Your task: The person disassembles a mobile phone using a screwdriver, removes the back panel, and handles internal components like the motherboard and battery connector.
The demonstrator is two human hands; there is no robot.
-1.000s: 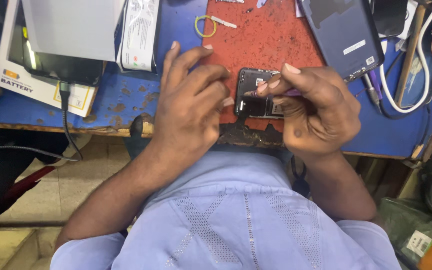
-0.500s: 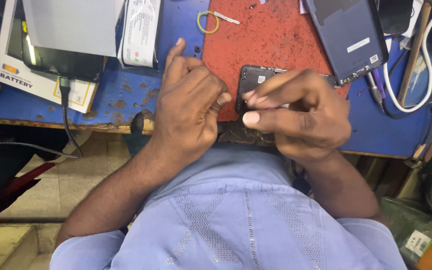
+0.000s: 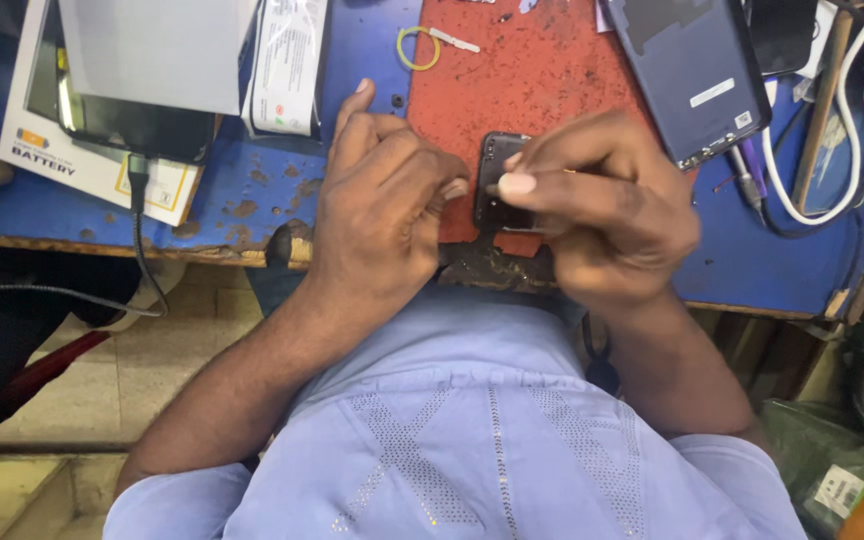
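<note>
A small black phone part [image 3: 495,175] lies on the red mat [image 3: 542,70] near the workbench's front edge. My left hand [image 3: 377,215] rests at its left side, fingers curled against it. From the right, my right hand [image 3: 602,215] covers most of the part, thumb and fingertips pinched over its middle. Whether a thin tool sits in that pinch is hidden. Only the part's upper left corner shows between my hands.
A dark blue phone back cover [image 3: 692,70] lies at the mat's upper right. A white cable [image 3: 792,190] loops at the right. A yellow rubber band [image 3: 414,48] sits at the mat's top. A white box [image 3: 92,165] with a black device and cord lies at the left.
My right hand has closed further over the black part, hiding more of it. The thin tool seen a second ago is no longer visible. My left hand stayed in place.
</note>
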